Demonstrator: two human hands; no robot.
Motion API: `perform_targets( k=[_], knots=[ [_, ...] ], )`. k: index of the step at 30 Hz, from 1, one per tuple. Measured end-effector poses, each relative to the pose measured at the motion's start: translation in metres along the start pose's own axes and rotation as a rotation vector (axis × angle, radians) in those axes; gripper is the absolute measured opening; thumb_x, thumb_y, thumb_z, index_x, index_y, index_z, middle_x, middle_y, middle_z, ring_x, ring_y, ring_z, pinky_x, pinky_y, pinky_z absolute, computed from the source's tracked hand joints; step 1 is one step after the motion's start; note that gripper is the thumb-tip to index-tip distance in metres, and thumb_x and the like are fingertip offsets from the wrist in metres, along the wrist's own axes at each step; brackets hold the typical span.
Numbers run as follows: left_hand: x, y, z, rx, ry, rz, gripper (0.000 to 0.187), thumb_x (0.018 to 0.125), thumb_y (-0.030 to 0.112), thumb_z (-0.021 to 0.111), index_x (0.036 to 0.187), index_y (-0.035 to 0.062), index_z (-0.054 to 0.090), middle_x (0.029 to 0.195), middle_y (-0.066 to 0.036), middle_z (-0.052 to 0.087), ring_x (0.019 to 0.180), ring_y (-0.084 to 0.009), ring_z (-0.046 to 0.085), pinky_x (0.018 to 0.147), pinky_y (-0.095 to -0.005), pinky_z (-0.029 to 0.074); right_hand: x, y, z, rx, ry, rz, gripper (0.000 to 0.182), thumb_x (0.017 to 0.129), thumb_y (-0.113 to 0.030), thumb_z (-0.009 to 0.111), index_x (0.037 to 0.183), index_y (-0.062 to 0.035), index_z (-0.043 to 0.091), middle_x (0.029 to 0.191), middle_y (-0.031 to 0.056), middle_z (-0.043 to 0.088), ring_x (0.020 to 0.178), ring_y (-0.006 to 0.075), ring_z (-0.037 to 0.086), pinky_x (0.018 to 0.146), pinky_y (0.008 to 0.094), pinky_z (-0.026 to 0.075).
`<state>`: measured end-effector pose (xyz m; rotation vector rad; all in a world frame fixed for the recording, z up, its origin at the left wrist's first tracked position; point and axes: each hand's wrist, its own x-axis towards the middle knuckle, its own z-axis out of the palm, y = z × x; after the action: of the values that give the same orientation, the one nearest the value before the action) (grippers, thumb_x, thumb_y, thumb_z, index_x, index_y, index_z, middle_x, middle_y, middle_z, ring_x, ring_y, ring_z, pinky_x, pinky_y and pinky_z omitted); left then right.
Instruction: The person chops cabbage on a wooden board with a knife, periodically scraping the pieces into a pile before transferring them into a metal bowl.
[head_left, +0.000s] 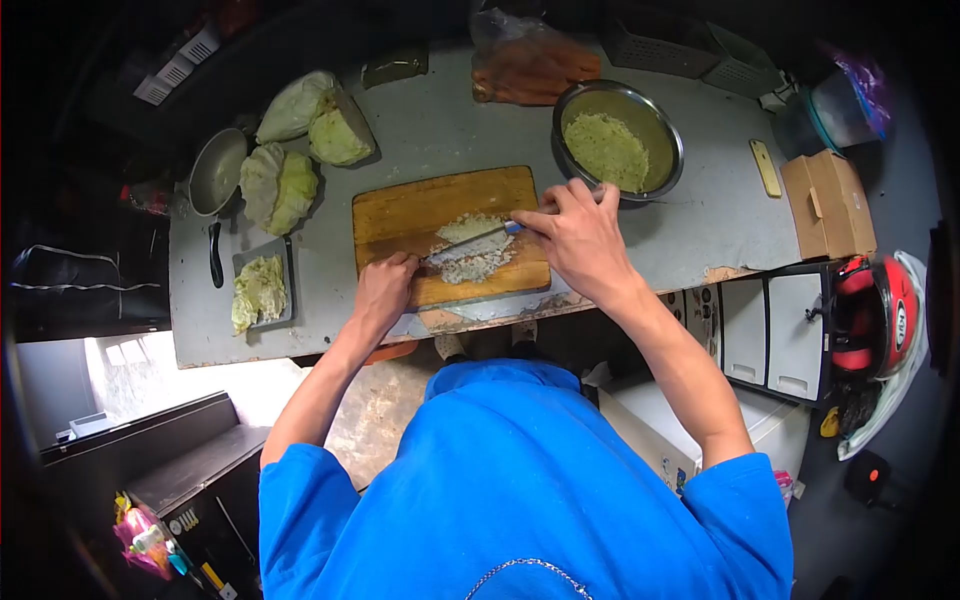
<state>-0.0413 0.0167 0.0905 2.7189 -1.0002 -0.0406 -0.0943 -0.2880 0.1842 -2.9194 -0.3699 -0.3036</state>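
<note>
A wooden cutting board (390, 215) lies on the table with finely chopped pale cabbage (480, 265) spread over its middle and right. Slanting across that pile is a kitchen knife (475, 241). Its handle is wrapped by my right hand (588, 235), at the board's right edge. My left hand (385, 285) is closed at the blade's tip end, over the board's left front; its fingertips are pinched there. Behind my right hand stands a metal bowl (672, 135) holding chopped cabbage (607, 150).
Cabbage pieces (340, 135) and a half head (280, 190) sit back left, beside an empty-looking bowl (218, 170). A black-handled tool (215, 255) and a tray (290, 290) with leaves lie left. Bagged carrots (530, 70), a phone (765, 168) and a cardboard box (828, 205) are also there.
</note>
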Motion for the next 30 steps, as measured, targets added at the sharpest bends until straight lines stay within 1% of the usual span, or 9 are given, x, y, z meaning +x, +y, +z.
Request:
perform_targets(
  k=[3, 6, 9, 13, 15, 18, 21, 25, 30],
  knots=[
    [0.006, -0.004, 0.011, 0.051, 0.062, 0.026, 0.017, 0.081, 0.002, 0.061, 0.096, 0.0013, 0.070, 0.092, -0.016, 0.070, 0.084, -0.0372, 0.071, 0.072, -0.0463, 0.058, -0.027, 0.031, 0.054, 0.210, -0.237, 0.274, 0.029, 0.091, -0.019, 0.070, 0.119, -0.0242, 0.079, 0.108, 0.0039, 0.068, 0.107, 0.0225, 0.058, 0.093, 0.0486, 0.033],
    [0.011, -0.005, 0.013, 0.096, 0.027, 0.022, 0.018, 0.080, 0.002, 0.061, 0.097, 0.0008, 0.070, 0.092, -0.016, 0.070, 0.084, -0.0366, 0.072, 0.072, -0.0459, 0.059, -0.039, 0.039, 0.076, 0.277, -0.171, 0.280, 0.029, 0.092, -0.018, 0.068, 0.118, -0.0238, 0.079, 0.108, 0.0050, 0.068, 0.109, 0.0233, 0.058, 0.093, 0.0498, 0.034],
    [0.004, -0.003, 0.012, 0.072, -0.049, -0.013, 0.017, 0.081, 0.003, 0.060, 0.095, -0.0003, 0.069, 0.094, -0.016, 0.071, 0.086, -0.0358, 0.073, 0.072, -0.0450, 0.060, -0.002, 0.009, -0.001, 0.139, -0.067, 0.059, 0.029, 0.092, -0.019, 0.069, 0.119, -0.0252, 0.078, 0.110, 0.0063, 0.069, 0.111, 0.0259, 0.058, 0.093, 0.0511, 0.035],
    [0.003, -0.005, 0.009, 0.068, -0.017, 0.007, 0.018, 0.082, 0.002, 0.060, 0.097, -0.0005, 0.070, 0.094, -0.017, 0.072, 0.086, -0.0363, 0.073, 0.072, -0.0448, 0.060, 0.000, 0.007, 0.004, -0.023, -0.026, 0.002, 0.029, 0.093, -0.019, 0.068, 0.119, -0.0252, 0.078, 0.109, 0.0059, 0.069, 0.111, 0.0259, 0.058, 0.094, 0.0500, 0.036],
    [0.008, -0.003, 0.014, 0.096, 0.013, 0.032, 0.018, 0.082, 0.002, 0.059, 0.097, -0.0004, 0.070, 0.094, -0.017, 0.072, 0.086, -0.0368, 0.073, 0.072, -0.0451, 0.060, -0.021, 0.030, 0.045, 0.205, -0.219, 0.264, 0.029, 0.093, -0.015, 0.067, 0.117, -0.0234, 0.079, 0.109, 0.0050, 0.069, 0.109, 0.0237, 0.058, 0.095, 0.0482, 0.035],
    [0.013, 0.001, 0.011, 0.120, -0.027, 0.017, 0.018, 0.082, 0.002, 0.059, 0.096, -0.0007, 0.070, 0.093, -0.018, 0.072, 0.087, -0.0372, 0.073, 0.072, -0.0452, 0.060, -0.038, 0.041, 0.073, 0.273, -0.154, 0.241, 0.028, 0.092, -0.016, 0.065, 0.115, -0.0216, 0.080, 0.101, 0.0077, 0.068, 0.103, 0.0270, 0.058, 0.089, 0.0522, 0.036],
    [0.010, 0.002, 0.008, 0.078, -0.091, -0.020, 0.017, 0.082, 0.002, 0.060, 0.095, -0.0014, 0.069, 0.093, -0.018, 0.072, 0.087, -0.0367, 0.073, 0.073, -0.0446, 0.060, 0.003, 0.007, -0.012, 0.087, -0.079, 0.055, 0.030, 0.093, -0.018, 0.068, 0.121, -0.0254, 0.077, 0.109, 0.0065, 0.070, 0.109, 0.0275, 0.059, 0.091, 0.0519, 0.038],
    [0.007, -0.005, 0.010, -0.011, 0.034, 0.001, 0.014, 0.077, 0.001, 0.063, 0.090, -0.0005, 0.068, 0.091, -0.018, 0.071, 0.081, -0.0379, 0.072, 0.071, -0.0471, 0.058, 0.009, -0.006, -0.017, -0.094, -0.044, 0.007, 0.030, 0.093, -0.020, 0.069, 0.121, -0.0245, 0.077, 0.106, 0.0064, 0.070, 0.107, 0.0278, 0.060, 0.090, 0.0502, 0.038],
    [0.013, -0.002, 0.021, 0.093, 0.023, 0.037, 0.016, 0.075, 0.000, 0.062, 0.090, -0.0002, 0.068, 0.091, -0.018, 0.071, 0.082, -0.0388, 0.071, 0.071, -0.0469, 0.058, -0.042, 0.041, 0.073, 0.350, -0.250, 0.369, 0.027, 0.091, -0.019, 0.070, 0.117, -0.0206, 0.079, 0.104, 0.0067, 0.070, 0.105, 0.0254, 0.060, 0.093, 0.0476, 0.035]
  ],
)
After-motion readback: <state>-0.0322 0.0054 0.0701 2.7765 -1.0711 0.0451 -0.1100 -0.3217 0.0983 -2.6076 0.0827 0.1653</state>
